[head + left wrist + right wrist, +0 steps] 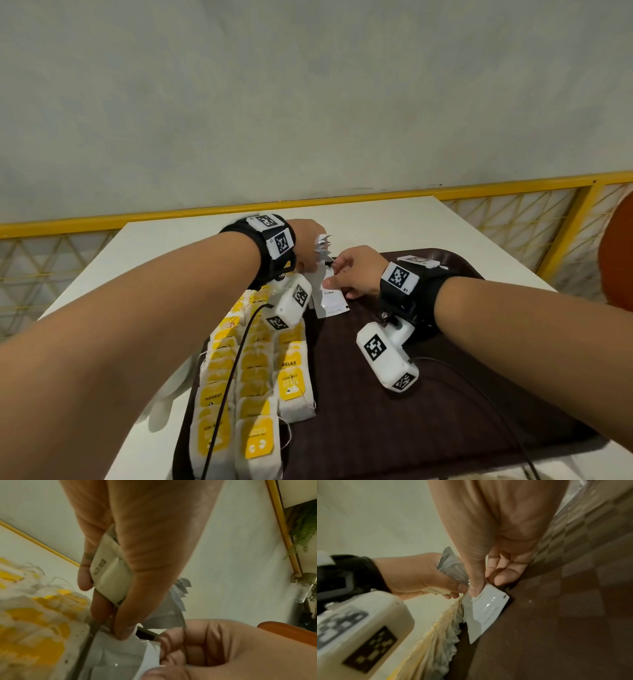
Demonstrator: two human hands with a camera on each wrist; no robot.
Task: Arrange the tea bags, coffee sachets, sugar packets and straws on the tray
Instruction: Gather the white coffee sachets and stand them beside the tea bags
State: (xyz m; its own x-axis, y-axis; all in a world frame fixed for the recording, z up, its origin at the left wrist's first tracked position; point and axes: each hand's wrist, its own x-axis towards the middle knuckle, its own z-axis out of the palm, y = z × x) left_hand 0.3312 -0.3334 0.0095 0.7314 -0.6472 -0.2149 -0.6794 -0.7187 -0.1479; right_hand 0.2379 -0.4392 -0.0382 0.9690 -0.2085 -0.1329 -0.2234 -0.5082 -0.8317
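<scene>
A white glove (171,394) lay on the white table (154,246) at the far left, just beside the dark brown tray (428,428). Along the tray's left side the tea bags (255,383) with yellow tags sat in overlapping rows, running from the near edge toward the back. Above the far end of those rows the left hand (303,245) was clenched around a bundle of sachets (109,574), some white and some silvery, their ends fanning out past the fingers. Just to the right, a white coffee sachet (331,301) lay flat on the tray next to the tea bags; the right hand (356,274) pinched its far edge, thumb on top and fingers curled behind. An orange object (618,253) showed at the right edge, too cropped to identify.
</scene>
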